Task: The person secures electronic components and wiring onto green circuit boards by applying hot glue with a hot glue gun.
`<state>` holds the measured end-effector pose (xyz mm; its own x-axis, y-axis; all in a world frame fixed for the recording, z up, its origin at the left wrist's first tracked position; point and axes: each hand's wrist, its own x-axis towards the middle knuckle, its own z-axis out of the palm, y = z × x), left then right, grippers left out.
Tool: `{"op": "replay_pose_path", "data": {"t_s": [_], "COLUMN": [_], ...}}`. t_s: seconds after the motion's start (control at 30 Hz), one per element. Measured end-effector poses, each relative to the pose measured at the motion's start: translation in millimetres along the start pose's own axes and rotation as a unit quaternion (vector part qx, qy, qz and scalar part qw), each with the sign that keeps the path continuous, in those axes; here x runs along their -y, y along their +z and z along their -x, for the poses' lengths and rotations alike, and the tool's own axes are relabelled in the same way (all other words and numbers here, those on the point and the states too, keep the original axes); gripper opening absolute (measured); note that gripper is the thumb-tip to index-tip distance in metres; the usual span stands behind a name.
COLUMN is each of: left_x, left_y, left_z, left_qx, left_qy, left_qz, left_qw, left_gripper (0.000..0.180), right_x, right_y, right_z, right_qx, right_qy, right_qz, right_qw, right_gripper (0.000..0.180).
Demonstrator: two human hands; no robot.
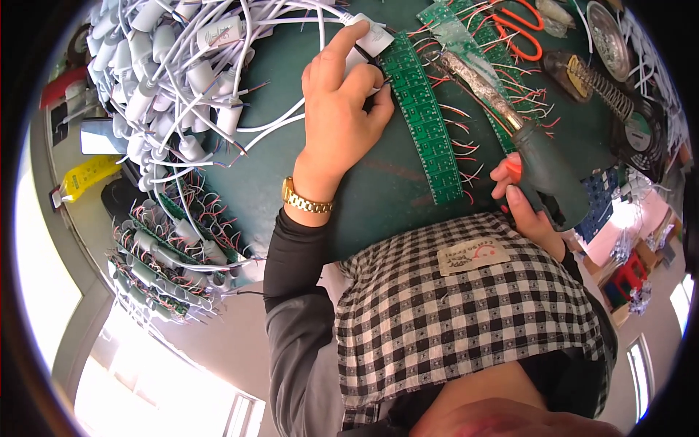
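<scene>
My left hand (342, 109), with a gold watch at the wrist, is bent over the far end of a green circuit board strip (422, 120). Its thumb and fingers pinch the wire end of a white cable at the strip's edge; the fingers partly hide the grip. One fingertip rests on a white plastic connector housing (373, 36). In my right hand (520, 193) is a soldering iron (550, 171) with a dark handle and stained metal barrel. The barrel slants across the boards, its tip close to the strip. Short red and white wires stick out along the strip's right side.
White cables with housings (142, 102) are heaped at left, above wired boards (164, 255). Further wired boards (502, 73) lie right of the strip. Orange-handled scissors (520, 29), a coiled iron stand (601, 87), a round metal tin (610, 44) and a solder reel (641, 135) occupy the right.
</scene>
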<state>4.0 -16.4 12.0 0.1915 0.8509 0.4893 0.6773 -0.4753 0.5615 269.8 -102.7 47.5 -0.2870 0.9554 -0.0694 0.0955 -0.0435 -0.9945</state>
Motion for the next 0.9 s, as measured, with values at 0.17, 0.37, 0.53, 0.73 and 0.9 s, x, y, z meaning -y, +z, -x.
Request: {"op": "replay_pose_path", "data": {"t_s": [0.17,0.37,0.53,0.73,0.9], "left_x": [1.6,-6.0,-8.2,12.4,35.2], "left_y": [-3.4,-21.3,-62.1,-111.2,-96.5], "left_z": [-1.6,-7.4,-17.0,-97.4,-149.6], "left_qx": [0.000,0.045,-0.121,-0.179,-0.065], "left_qy": [0.014,0.034,-0.003,-0.054,-0.023], "left_qz": [-0.009,-0.048,-0.133,-0.173,-0.254], "left_qw": [1.000,0.997,0.984,0.967,0.965], "left_gripper": [0.021,0.022,0.027,0.021,0.022], "right_x": [0.2,-10.2,-10.5,-9.7,-13.1], "right_y": [3.0,-6.2,-10.0,-15.2,-13.5], "right_z": [0.0,3.5,12.9,17.9,24.0], "right_qx": [-0.018,-0.001,-0.035,-0.044,-0.027], "right_qy": [0.003,-0.016,-0.036,-0.023,-0.101], "right_qz": [-0.025,-0.020,-0.042,-0.054,-0.074], "right_qw": [1.000,1.000,0.998,0.997,0.992], "right_gripper": [0.034,0.033,0.032,0.034,0.035]}}
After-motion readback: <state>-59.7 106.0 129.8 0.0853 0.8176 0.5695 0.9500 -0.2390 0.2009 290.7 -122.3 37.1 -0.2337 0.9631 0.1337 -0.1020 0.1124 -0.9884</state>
